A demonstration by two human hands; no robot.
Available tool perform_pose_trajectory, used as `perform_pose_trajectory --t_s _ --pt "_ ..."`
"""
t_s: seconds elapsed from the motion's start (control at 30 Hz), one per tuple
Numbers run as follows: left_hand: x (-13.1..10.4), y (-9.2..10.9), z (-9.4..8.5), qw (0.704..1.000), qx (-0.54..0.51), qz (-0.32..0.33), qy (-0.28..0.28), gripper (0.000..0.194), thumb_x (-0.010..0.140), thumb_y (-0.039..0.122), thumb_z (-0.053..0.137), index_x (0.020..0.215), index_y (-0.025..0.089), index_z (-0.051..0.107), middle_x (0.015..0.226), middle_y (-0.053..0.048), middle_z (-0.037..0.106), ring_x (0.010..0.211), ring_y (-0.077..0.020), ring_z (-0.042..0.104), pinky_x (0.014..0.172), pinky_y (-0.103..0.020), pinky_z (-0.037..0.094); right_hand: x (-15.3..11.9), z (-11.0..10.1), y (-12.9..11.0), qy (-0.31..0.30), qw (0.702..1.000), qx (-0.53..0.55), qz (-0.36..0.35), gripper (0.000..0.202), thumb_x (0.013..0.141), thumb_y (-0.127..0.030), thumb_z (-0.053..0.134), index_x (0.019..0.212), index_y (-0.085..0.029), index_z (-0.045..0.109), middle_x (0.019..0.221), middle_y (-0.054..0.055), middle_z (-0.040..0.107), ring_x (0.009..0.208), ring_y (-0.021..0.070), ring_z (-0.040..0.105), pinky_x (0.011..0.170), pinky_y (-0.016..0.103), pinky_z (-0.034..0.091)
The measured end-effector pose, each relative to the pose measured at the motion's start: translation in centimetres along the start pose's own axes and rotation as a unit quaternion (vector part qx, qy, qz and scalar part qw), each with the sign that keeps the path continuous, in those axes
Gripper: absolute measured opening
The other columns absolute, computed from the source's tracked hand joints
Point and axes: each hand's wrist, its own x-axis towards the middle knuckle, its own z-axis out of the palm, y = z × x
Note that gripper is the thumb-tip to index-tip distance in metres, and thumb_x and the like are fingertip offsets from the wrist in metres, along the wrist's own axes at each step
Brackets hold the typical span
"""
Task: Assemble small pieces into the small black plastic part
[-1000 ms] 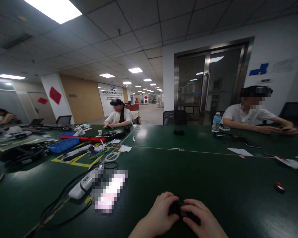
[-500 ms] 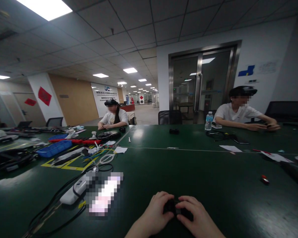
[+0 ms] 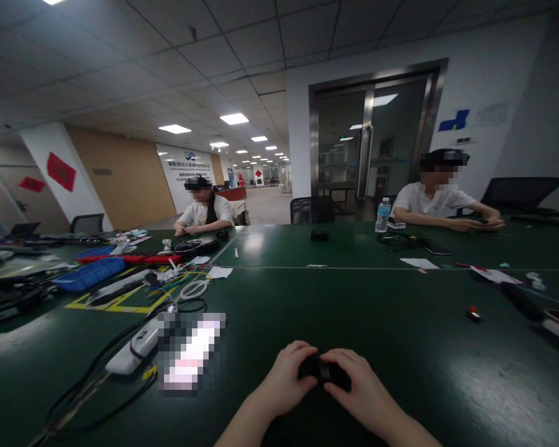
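Observation:
Low in the middle of the view, my left hand point(image 3: 291, 380) and my right hand point(image 3: 361, 388) grip a small black object point(image 3: 325, 370) from its two sides. Fingers curl over its top and the thumbs press on its near face. A greyish patch shows at its middle, between the hands; the rest is mostly covered, so its kind cannot be made out. It is at or just above the dark green table point(image 3: 270, 310). A similar-looking small black object point(image 3: 319, 235) lies across the table.
To the left are a white power strip point(image 3: 137, 347), a blurred-out bright screen point(image 3: 193, 354), cables point(image 3: 193, 290) and a blue tray point(image 3: 90, 274). Rightward lie a small red item point(image 3: 473, 314) and a water bottle point(image 3: 382, 215). Two people point(image 3: 205, 208) point(image 3: 440, 198) sit opposite.
The view has tilted down and turned slightly right, so the scene shifts up and left. My hands still hold the black object, with its grey middle more exposed.

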Motion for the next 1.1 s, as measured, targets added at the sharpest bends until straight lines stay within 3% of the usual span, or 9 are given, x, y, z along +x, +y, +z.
perform_pose_trajectory --t_s 0.2,0.57,0.8,1.1 --pt "-0.12 -0.23 -0.22 1.000 -0.005 0.005 -0.002 0.058 0.071 0.015 0.063 0.126 0.023 0.047 0.125 -0.007 0.049 0.116 -0.0232 0.043 0.102 -0.039 0.032 -0.03 -0.27 -0.17 -0.003 1.000 0.007 0.005 0.035 0.075 -0.027 0.062 0.109 -0.030 0.058 0.113 0.000 0.060 0.108 0.0221 0.052 0.096 0.040 0.037" --pt "0.02 -0.30 -0.26 1.000 -0.012 0.004 -0.009 0.047 0.074 0.014 0.061 0.119 0.023 0.053 0.123 -0.006 0.050 0.114 -0.0218 0.045 0.101 -0.036 0.033 -0.03 -0.28 -0.07 0.002 1.000 0.023 0.008 0.037 0.074 -0.027 0.063 0.111 -0.030 0.058 0.116 0.001 0.058 0.110 0.0224 0.051 0.095 0.041 0.038" --pt "-0.16 -0.51 -0.42 0.999 -0.023 0.015 -0.019 0.061 0.071 0.021 0.067 0.128 0.025 0.045 0.127 -0.006 0.047 0.117 -0.0236 0.042 0.102 -0.039 0.032 -0.05 -0.44 -0.42 -0.004 1.000 0.017 0.011 0.034 0.076 -0.027 0.061 0.110 -0.029 0.058 0.113 0.002 0.059 0.109 0.0219 0.052 0.095 0.041 0.039" --pt "0.00 -0.29 -0.33 1.000 -0.007 0.018 -0.006 0.046 0.075 0.016 0.060 0.120 0.024 0.053 0.120 -0.004 0.051 0.112 -0.0212 0.047 0.099 -0.036 0.035 0.07 -0.21 0.01 -0.005 1.000 0.010 0.000 0.033 0.076 -0.030 0.062 0.109 -0.029 0.058 0.116 0.001 0.058 0.111 0.0215 0.051 0.096 0.040 0.038"
